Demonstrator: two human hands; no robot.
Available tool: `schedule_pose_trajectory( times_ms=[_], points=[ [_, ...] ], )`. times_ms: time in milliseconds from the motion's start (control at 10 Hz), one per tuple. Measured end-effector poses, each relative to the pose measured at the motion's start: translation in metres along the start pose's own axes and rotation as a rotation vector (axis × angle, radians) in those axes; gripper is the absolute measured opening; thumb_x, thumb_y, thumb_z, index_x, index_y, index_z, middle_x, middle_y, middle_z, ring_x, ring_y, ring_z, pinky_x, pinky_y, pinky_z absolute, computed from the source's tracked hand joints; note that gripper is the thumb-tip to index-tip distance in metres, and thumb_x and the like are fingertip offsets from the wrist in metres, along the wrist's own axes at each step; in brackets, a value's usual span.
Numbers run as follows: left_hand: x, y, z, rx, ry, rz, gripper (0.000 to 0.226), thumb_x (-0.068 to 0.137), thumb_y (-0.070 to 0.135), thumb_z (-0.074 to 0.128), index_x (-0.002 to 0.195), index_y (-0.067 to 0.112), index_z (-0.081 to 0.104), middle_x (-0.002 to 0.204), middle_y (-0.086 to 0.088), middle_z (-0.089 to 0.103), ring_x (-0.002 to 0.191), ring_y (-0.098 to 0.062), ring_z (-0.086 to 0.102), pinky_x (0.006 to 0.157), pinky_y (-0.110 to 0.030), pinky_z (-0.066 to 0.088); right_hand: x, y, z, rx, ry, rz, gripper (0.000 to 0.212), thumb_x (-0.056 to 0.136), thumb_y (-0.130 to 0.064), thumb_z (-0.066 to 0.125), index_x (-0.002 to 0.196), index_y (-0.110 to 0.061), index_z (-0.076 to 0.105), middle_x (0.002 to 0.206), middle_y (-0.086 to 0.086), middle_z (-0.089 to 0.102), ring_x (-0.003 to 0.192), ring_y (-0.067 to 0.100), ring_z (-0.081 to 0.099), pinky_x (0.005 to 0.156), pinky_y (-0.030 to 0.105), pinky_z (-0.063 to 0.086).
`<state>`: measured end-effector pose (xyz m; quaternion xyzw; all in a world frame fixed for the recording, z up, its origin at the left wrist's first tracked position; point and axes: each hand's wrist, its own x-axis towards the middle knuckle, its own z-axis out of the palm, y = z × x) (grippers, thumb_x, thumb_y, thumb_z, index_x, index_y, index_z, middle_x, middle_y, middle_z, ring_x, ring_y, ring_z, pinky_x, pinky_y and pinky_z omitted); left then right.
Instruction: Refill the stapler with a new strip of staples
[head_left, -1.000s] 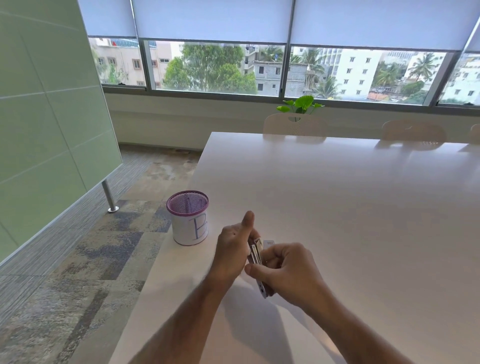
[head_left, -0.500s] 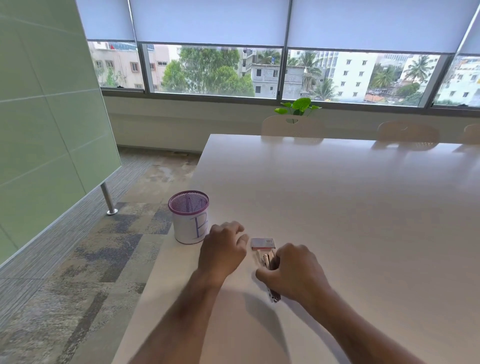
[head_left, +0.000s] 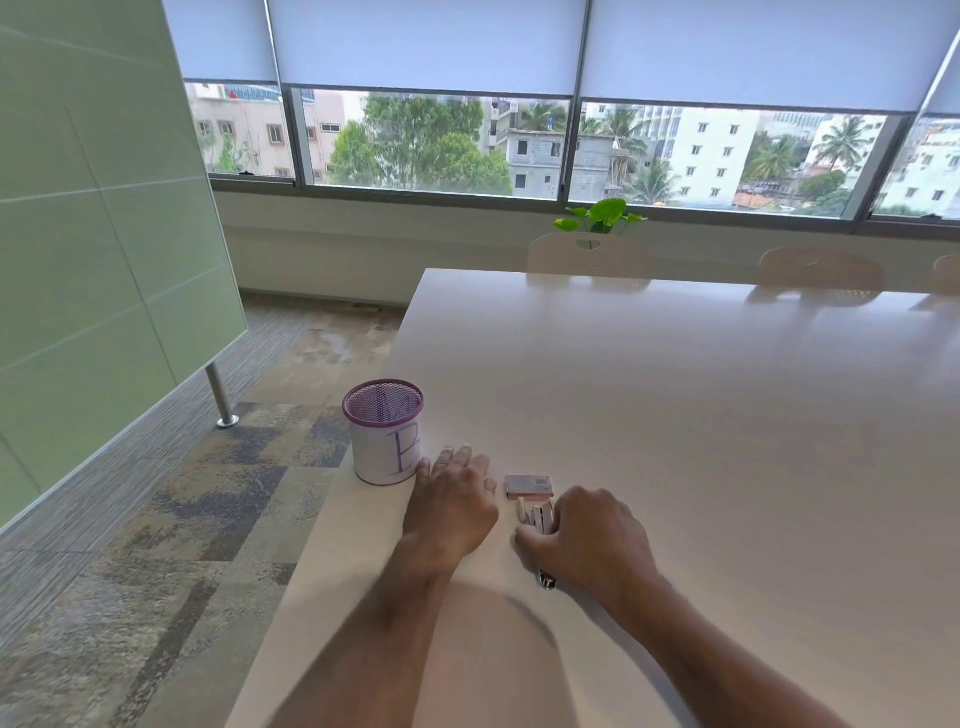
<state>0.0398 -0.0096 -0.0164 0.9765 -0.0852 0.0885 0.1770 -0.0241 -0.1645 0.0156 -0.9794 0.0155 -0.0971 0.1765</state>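
Observation:
A small stapler (head_left: 540, 517) lies on the white table (head_left: 675, 415) near its front left corner, mostly hidden under my right hand (head_left: 587, 540), whose fingers curl over it. Its metal end (head_left: 546, 581) pokes out below my palm. Just beyond it lies a small flat box of staples (head_left: 529, 486). My left hand (head_left: 454, 501) rests flat on the table with straight fingers, between the box and a cup, holding nothing.
A purple mesh pen cup (head_left: 384, 431) wrapped in white paper with a letter B stands at the table's left edge, touching distance from my left hand. Chairs (head_left: 587, 254) stand at the far side. The floor drops off to the left.
Both hands held the stapler above the table one second ago. My right hand has since brought it down onto the table, and my left hand has let go and flattened beside the cup.

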Motion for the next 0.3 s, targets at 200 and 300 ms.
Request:
schedule_pose_trajectory(
  times_ms=[200, 300],
  points=[
    [-0.0016, 0.0015, -0.0008, -0.016, 0.007, -0.004, 0.043, 0.099, 0.032, 0.037, 0.14, 0.022, 0.048, 0.157, -0.005, 0.039, 0.147, -0.023, 0.028, 0.121, -0.046, 0.016, 0.0022, 0.0007, -0.0015, -0.039, 0.013, -0.001, 0.056, 0.055, -0.066, 0.051, 0.055, -0.011, 0.057, 0.047, 0.001, 0.049, 0.054, 0.026, 0.059, 0.047, 0.026, 0.035],
    [-0.0002, 0.0017, 0.0001, -0.015, 0.034, 0.003, 0.043, 0.099, 0.032, 0.038, 0.139, 0.022, 0.049, 0.156, -0.005, 0.041, 0.147, -0.023, 0.029, 0.121, -0.046, 0.018, 0.0065, 0.0022, -0.0088, -0.034, 0.048, 0.016, 0.068, 0.054, -0.079, 0.049, 0.049, -0.011, 0.054, 0.044, -0.001, 0.049, 0.047, 0.022, 0.053, 0.043, 0.025, 0.03]
  ],
)
